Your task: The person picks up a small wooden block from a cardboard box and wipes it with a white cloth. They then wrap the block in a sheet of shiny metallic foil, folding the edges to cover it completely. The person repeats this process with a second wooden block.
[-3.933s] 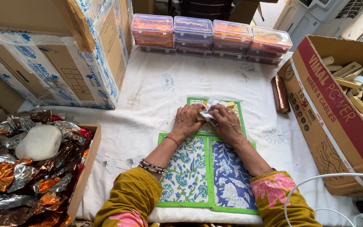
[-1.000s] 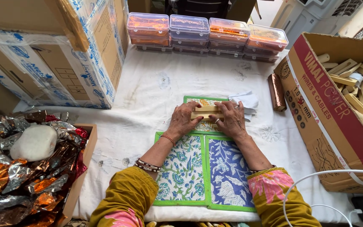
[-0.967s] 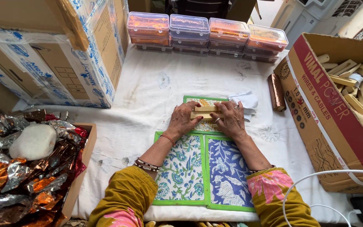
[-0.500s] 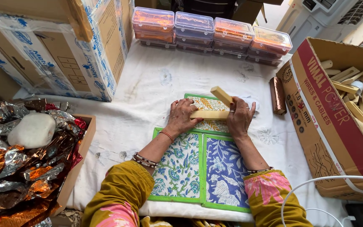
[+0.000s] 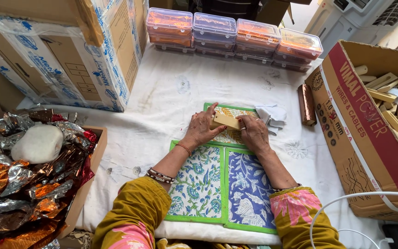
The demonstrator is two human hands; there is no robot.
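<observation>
- On the white-clothed surface point(image 5: 162, 106), a pale wooden block point(image 5: 225, 121) lies on the yellow-patterned mat point(image 5: 230, 136), above two blue floral mats point(image 5: 222, 184).
- The left hand point(image 5: 202, 129) and the right hand point(image 5: 253, 133) hold the block between them, fingers clamped on its ends.
- A crumpled white cloth point(image 5: 272, 115) sits just beside the right hand, a copper foil roll point(image 5: 307, 104) farther right.

tan block point(image 5: 225, 121), green-edged floral mats point(image 5: 222, 184)
</observation>
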